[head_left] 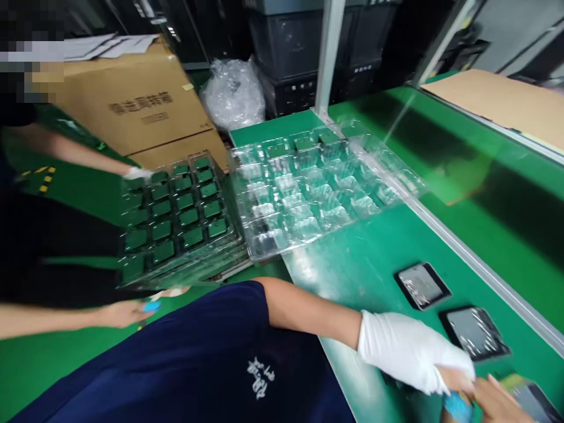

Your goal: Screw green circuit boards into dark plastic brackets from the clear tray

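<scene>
Right hand: the person's bare right hand (497, 402) enters at the bottom right corner and meets a co-worker's gloved hand; a blue fingertip cover (456, 406) sits between them. Whether its fingers grip anything cannot be told.
Left hand: out of view.
Gloved hand: one white-gloved hand (409, 349), on an arm from a navy sleeve (207, 358), lies palm down on the green table (374, 258).
Sleeve print: small white characters, too blurred to read.
Dark panels: three flat, black-framed rectangles with shiny grey faces lie on the table. One (535, 402) is cut by the corner just beside the right hand, one (474, 332) is past the glove, and one (422, 285) is farther on.
Held trays: one stack of trays (176, 220), green showing in a grid of pockets, is held off the table's left edge by a second co-worker's two hands.
Clear trays: one stack of clear blister trays (308, 194) rests on the table, touching the held stack.
Cardboard boxes: two brown boxes (136, 106), stacked; the upper one bears printed characters, unreadable.
Plastic bag: one crumpled clear bag (231, 94).
Cardboard sheet: one (497, 100), far right.
</scene>
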Tool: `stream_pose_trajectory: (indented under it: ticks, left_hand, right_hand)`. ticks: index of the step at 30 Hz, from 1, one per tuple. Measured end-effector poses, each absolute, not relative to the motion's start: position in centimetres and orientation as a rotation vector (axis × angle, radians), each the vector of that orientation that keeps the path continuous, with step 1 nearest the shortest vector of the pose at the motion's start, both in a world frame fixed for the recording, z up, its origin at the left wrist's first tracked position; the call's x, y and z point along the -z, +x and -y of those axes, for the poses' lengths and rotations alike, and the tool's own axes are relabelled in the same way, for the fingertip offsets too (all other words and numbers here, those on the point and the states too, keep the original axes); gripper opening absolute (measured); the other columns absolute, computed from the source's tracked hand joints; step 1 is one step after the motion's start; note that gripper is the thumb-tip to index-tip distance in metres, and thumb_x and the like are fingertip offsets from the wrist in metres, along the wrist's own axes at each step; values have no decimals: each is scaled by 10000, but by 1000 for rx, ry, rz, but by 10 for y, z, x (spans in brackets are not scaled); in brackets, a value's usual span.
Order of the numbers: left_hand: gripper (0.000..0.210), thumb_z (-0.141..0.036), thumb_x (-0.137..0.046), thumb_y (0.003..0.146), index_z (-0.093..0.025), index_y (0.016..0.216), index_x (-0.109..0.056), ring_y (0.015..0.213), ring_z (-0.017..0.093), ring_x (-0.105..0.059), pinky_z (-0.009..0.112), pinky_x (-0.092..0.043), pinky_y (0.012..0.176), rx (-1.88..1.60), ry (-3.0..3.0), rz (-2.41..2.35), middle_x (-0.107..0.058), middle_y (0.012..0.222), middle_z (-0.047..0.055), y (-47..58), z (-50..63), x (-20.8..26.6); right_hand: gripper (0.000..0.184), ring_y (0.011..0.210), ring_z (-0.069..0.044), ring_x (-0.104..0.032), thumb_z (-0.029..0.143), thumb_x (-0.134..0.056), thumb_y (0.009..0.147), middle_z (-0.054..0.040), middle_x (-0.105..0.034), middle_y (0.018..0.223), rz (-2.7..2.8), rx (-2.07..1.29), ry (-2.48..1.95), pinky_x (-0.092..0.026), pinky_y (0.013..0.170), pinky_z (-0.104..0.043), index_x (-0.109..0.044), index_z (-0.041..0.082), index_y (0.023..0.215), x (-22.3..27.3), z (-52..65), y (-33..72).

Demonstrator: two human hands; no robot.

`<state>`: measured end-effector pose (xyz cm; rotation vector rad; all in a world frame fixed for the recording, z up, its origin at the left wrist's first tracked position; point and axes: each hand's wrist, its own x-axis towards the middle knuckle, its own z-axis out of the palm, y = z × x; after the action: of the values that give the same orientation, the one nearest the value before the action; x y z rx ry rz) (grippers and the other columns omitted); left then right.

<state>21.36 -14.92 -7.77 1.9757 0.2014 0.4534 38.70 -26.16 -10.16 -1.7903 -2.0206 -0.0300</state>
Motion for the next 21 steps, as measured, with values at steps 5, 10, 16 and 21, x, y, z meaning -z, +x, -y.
stream_pose_trajectory:
  ticks: [5, 10, 16, 21]
  left_hand:
    - [270, -354, -417, 896, -194, 756, -583, 727, 178, -595, 325, -507, 736, -568, 1768, -645, -641, 773, 36, 192, 143, 60]
    - [255, -374, -467, 874, -196, 745, -596, 665, 148, -584, 267, -480, 635, -513, 1833, -799, -631, 723, 3, 187, 120, 78]
    - [233, -391, -509, 863, -220, 742, -609, 710, 164, -607, 287, -468, 682, -447, 1941, -843, -647, 754, -9, 183, 130, 87]
    - [190, -340, -540, 829, -213, 700, -599, 648, 139, -573, 271, -473, 645, -530, 1765, -867, -620, 696, -15, 189, 121, 85]
  right_hand:
    - [157, 875, -251, -657, 242, -447, 820, -76, -672, 887, 1680, 53, -1811, -504, 866, -475, -571, 276, 909, 75, 273, 372]
    - [155, 819, -190, -616, 252, -431, 887, -44, -654, 858, 1397, -80, -1920, -500, 773, -336, -584, 228, 874, 83, 275, 396]
    - [140, 807, -160, -612, 243, -478, 868, -18, -659, 860, 1218, -107, -1894, -486, 765, -290, -615, 215, 872, 81, 289, 418]
    - [139, 782, -150, -614, 239, -481, 863, -11, -666, 861, 1210, -164, -1930, -490, 736, -278, -617, 213, 875, 91, 299, 427]
